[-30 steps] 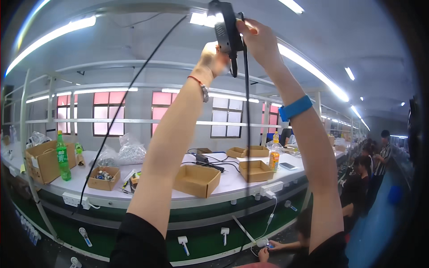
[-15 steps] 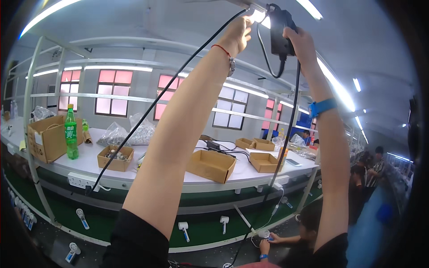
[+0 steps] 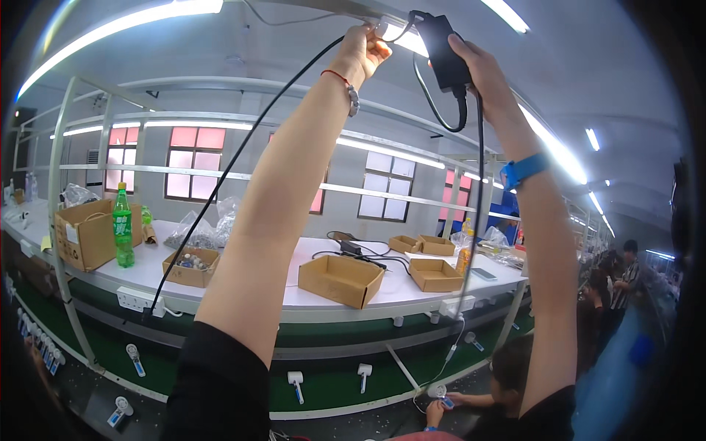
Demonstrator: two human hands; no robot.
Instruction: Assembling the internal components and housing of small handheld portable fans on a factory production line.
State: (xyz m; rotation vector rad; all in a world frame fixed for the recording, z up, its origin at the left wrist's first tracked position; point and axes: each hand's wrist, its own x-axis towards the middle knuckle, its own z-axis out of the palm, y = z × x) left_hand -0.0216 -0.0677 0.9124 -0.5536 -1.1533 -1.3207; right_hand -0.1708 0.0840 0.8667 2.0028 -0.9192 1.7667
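Observation:
Both my arms are raised toward an overhead rail with a lit tube light [image 3: 404, 37]. My right hand [image 3: 482, 70] is closed around a black power adapter [image 3: 443, 55], thumb on its side. From the adapter's lower end a cable loops up beside the light and another length hangs down. Close to the rail, my left hand [image 3: 365, 53] has its fingers curled on a black cable [image 3: 243, 143]. That cable slopes down left to a plug at a white power strip [image 3: 140, 300]. My left fingertips partly hide the cable there.
A white bench [image 3: 287, 290] holds cardboard trays [image 3: 340, 279], a green bottle [image 3: 123, 228], a cardboard box [image 3: 88, 242], plastic bags and another black adapter [image 3: 351, 248]. Below, a green conveyor carries white handheld devices [image 3: 296, 384]. A seated person [image 3: 507, 375] works at lower right.
My left hand has moved left along the rail with the cable. My right hand has shifted slightly left and the adapter has tilted. The view has turned a little.

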